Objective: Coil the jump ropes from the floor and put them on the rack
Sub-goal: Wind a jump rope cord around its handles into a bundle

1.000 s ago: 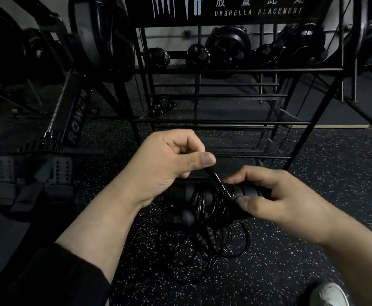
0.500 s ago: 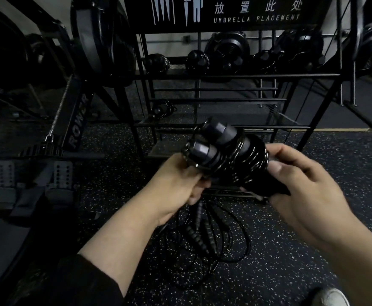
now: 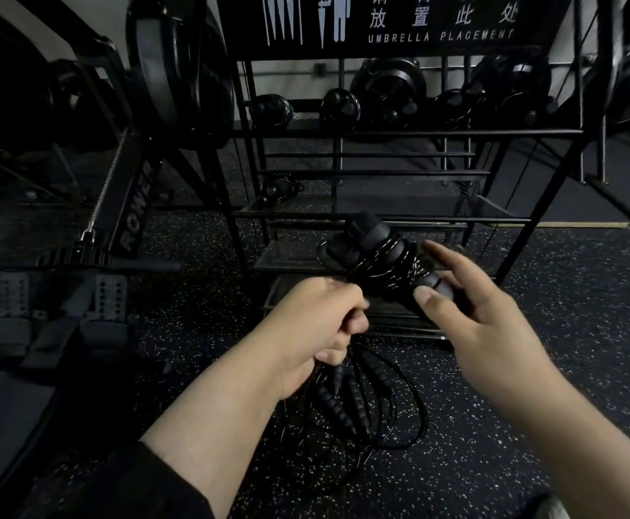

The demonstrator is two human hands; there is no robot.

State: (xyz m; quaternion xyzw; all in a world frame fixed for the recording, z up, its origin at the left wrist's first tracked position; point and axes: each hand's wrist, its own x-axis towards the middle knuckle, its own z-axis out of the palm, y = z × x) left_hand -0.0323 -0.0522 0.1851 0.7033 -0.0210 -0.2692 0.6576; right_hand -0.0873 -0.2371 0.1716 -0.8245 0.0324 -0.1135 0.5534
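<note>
Black jump rope (image 3: 384, 264), black rack (image 3: 399, 133), dark floor (image 3: 567, 331) flecked white, sign (image 3: 399, 24) lettered white.

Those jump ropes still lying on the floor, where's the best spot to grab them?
Probably by the handles. The loose ropes lie in tangled loops on the floor, and their ribbed handles rest close together in the middle of the pile, roughly side by side. Come down from above and close your fingers round the handles; the thin cord would likely slip or snag.

Head camera looks forward and down (close) toward the rack (image 3: 380, 133).
</note>
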